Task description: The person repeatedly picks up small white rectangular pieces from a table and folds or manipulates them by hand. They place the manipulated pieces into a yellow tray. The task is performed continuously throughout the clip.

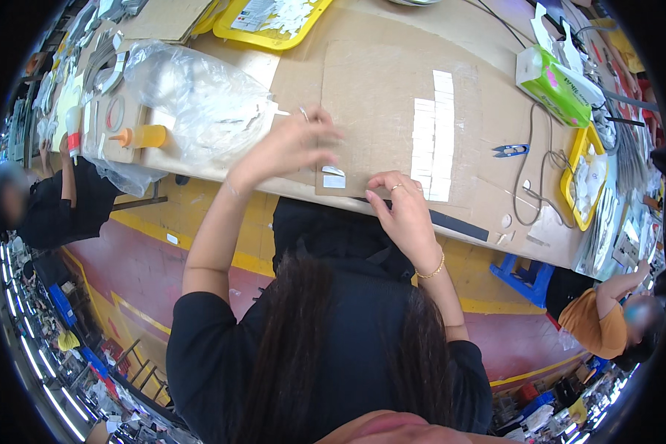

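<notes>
My left hand hovers over the near left side of a flat brown cardboard sheet. Its fingers are apart and their tips blurred; I see nothing held. Just below it, two small white pieces lie by the sheet's near left corner. My right hand is at the sheet's near edge, fingers loosely curled and thumb slightly apart from the index finger, with nothing visible between them. Beside that hand, small white strips lie in two adjoining columns on the cardboard, the right column reaching farther back.
Left are a clear plastic bag and an orange squeeze bottle. Yellow trays hold white pieces at the back and right. Blue thread snips, a cable and a green tissue pack lie right. Other people work at both sides.
</notes>
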Available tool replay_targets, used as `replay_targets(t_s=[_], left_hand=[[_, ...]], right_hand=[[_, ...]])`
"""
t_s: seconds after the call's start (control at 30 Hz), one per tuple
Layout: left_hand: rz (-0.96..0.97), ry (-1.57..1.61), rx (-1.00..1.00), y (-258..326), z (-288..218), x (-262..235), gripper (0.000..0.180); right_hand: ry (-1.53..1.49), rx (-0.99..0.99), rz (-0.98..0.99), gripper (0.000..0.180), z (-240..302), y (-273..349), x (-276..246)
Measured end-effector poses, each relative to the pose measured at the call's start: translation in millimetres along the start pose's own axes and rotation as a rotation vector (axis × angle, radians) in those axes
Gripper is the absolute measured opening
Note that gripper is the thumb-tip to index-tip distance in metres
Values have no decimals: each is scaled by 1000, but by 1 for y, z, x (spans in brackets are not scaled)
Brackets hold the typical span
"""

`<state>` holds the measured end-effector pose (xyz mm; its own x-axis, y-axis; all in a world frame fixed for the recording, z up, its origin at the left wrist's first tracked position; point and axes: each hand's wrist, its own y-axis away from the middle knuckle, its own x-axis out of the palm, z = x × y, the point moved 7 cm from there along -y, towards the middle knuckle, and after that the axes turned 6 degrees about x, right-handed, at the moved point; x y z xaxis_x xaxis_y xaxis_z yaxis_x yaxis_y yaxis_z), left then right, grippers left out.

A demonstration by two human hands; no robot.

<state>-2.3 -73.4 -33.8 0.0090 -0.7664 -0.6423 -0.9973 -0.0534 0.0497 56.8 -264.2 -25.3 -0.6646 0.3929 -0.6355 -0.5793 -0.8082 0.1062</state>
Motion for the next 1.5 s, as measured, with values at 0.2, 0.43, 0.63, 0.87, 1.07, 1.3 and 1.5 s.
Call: replay_targets(t_s=[0.2,0.43,0.63,0.87,1.07,1.3,1.5], left_hand=[[-26,-6,13,13,1,29,21],[-371,640,-292,1,29,11,16],[-463,609,-189,-5,-16,-4,16],[-518,106,195,0,-89,-10,10],[-688,420,34,8,-68,-21,11],[-746,697,-20,11,-63,-29,13],[-562,728,79,5,-82,-4,23]], right_hand=[[79,-58,38,20,4,-6,15],[-14,-30,9,19,-1,-7,11],[-309,82,-112,16,-8,-15,-10],[-896,166,-115,13,-9,-31,-15],[-896,102,-90,9,-4,-27,-17],[-1113,120,-74,3,-1,-19,-28],[-1213,106,-91,5,4,-19,-33]])
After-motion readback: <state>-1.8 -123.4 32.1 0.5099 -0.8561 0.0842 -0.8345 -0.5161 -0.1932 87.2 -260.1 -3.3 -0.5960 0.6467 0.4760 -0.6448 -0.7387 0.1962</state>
